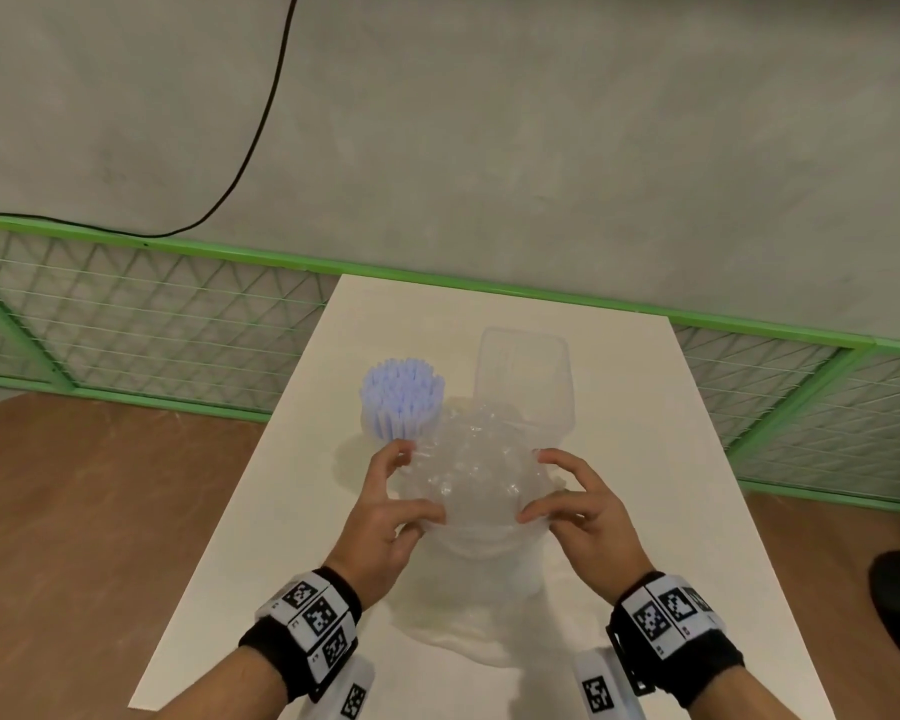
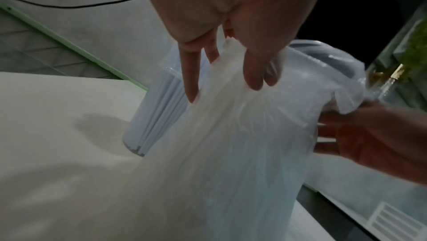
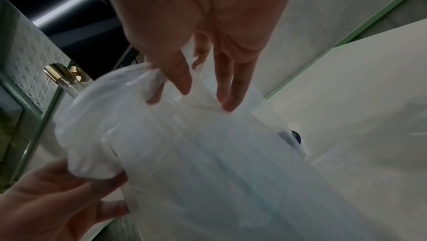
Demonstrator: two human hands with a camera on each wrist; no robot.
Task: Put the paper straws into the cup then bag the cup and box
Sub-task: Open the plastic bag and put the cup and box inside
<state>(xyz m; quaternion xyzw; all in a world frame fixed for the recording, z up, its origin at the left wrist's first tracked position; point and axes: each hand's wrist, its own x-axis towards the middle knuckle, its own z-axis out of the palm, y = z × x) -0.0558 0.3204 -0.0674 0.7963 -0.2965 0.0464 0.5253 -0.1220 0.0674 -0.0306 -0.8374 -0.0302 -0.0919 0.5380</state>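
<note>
Head view: both hands pinch the bag (image 1: pixel 476 478) at its mouth, left hand (image 1: pixel 385 517) nearer the cup (image 1: pixel 402 402); cup stands upright just beyond the left fingers, box (image 1: pixel 526 381) far right.

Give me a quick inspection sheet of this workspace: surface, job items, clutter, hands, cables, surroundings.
Surface: white table, bare around the items.
Job's things: cup full of pale blue paper straws, upright; clear box beside it, empty as far as visible; translucent plastic bag in front, nothing in it yet.
Clutter: nothing seen.
Hands: left hand and right hand each pinch the bag's rim, spreading its mouth.
Cables: black cable hanging down the wall.
Surroundings: grey wall, green mesh fence, wooden floor.
</note>
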